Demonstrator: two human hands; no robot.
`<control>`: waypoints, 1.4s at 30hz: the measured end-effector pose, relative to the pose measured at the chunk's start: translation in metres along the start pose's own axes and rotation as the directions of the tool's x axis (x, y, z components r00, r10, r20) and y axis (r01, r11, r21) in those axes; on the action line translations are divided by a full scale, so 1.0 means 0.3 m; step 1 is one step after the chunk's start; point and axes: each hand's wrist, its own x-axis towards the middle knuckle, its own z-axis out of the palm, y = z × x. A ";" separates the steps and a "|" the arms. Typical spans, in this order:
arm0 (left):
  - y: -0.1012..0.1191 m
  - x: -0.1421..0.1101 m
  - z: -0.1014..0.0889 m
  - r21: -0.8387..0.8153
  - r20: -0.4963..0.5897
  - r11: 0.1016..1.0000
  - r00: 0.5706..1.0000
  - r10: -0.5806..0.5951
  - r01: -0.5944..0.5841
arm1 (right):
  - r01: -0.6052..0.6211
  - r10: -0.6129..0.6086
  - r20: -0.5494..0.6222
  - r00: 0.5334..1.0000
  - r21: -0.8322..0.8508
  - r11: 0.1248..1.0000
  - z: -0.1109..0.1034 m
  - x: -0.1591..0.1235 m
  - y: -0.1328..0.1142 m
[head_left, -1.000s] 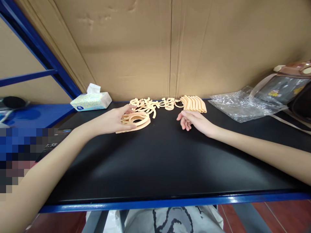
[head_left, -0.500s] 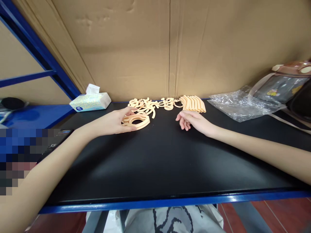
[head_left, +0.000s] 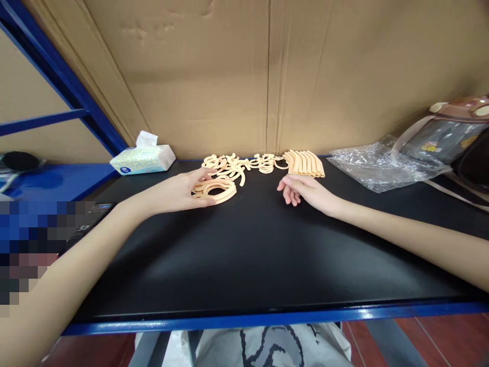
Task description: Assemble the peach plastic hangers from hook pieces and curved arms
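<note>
My left hand (head_left: 182, 189) is at a small group of pale orange curved plastic-looking pieces (head_left: 225, 194) on the black table. Its thumb lies along their near side and its fingers reach over the far side, spanning them. The palm hides part of the group. My right hand (head_left: 303, 192) rests on the table to the right, empty, with fingers loosely bent and slightly apart. Just behind it stands a neat row of curved pale orange strips (head_left: 304, 163). A loose heap of similar curved pieces (head_left: 229, 164) lies along the back, beyond my left hand.
A tissue box (head_left: 143, 159) stands at the back left. Crumpled clear plastic (head_left: 376, 165) and a transparent bag with a strap (head_left: 439, 140) occupy the right. A phone (head_left: 86, 224) lies beside my left forearm. Cardboard (head_left: 214, 76) walls the back; a blue edge (head_left: 267, 317) borders the front.
Both hands and the curved pieces keep nearly the same places. The whole view has shifted very slightly.
</note>
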 end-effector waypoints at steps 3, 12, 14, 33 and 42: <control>-0.005 0.000 0.001 -0.047 -0.012 0.999 1.000 0.006 -0.007 | 0.001 -0.001 0.001 1.000 0.004 1.000 0.000 0.000 0.000; 0.014 -0.005 -0.005 0.004 0.026 1.000 1.000 0.009 -0.009 | 0.002 -0.002 0.001 1.000 -0.003 1.000 0.000 0.003 0.000; 0.014 -0.003 -0.004 0.009 0.033 1.000 0.999 0.012 -0.012 | 0.001 -0.001 0.002 1.000 -0.002 1.000 0.000 0.002 -0.001; -0.012 -0.025 -0.056 0.029 0.011 0.998 0.999 -0.053 0.053 | 0.007 -0.007 0.000 1.000 -0.005 1.000 0.000 0.003 0.002; -0.102 -0.066 -0.096 0.169 0.080 0.981 0.991 -0.108 0.094 | 0.005 -0.005 0.003 1.000 -0.012 1.000 -0.001 0.001 -0.002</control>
